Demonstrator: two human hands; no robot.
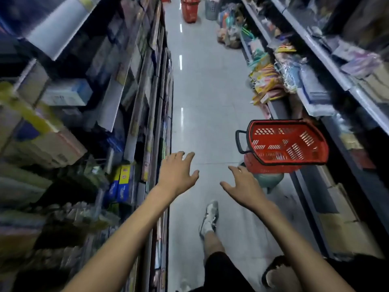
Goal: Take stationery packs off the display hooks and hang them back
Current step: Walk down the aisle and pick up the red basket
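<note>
A glossy pale floor [210, 98] streaked with light runs ahead; stocked shelves [126, 81] stand left of the left hand [177, 172], more shelving [336, 60] right of the right hand [245, 186].

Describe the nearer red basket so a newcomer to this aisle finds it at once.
Start at the shelving on the aisle's right side. Beside its lower shelves, just beyond the right hand, sits a red mesh basket with a black rim and handle. The other red basket stands far down the aisle; this one is nearest and empty.
</note>
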